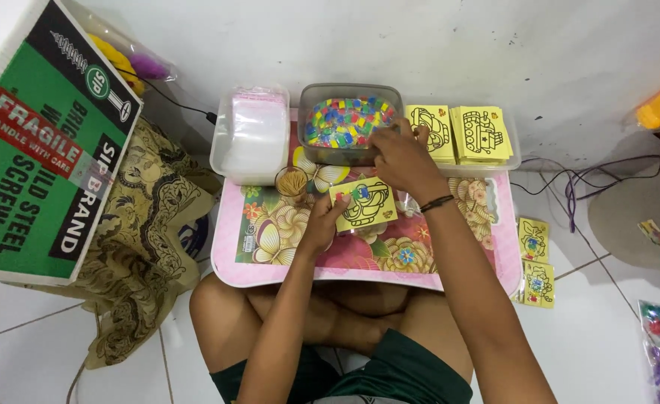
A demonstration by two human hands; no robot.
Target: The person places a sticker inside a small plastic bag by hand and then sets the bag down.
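My left hand (319, 224) holds a yellow card with a black line drawing (364, 203) above a small pink floral table (270, 247). A few small coloured pieces sit on the card's top edge. My right hand (400, 153) reaches over the rim of a grey tub filled with small coloured pieces (348, 122); its fingertips are at the tub's right edge and whether they pinch a piece is hidden. A small cup of wooden sticks (292, 182) stands left of the card.
A clear box with plastic bags (251, 135) stands at the table's back left. A tray with stacks of yellow cards (468, 133) is at the back right. Two more yellow cards (535, 258) lie on the floor. A large green carton (42, 142) sits at left, cables at right.
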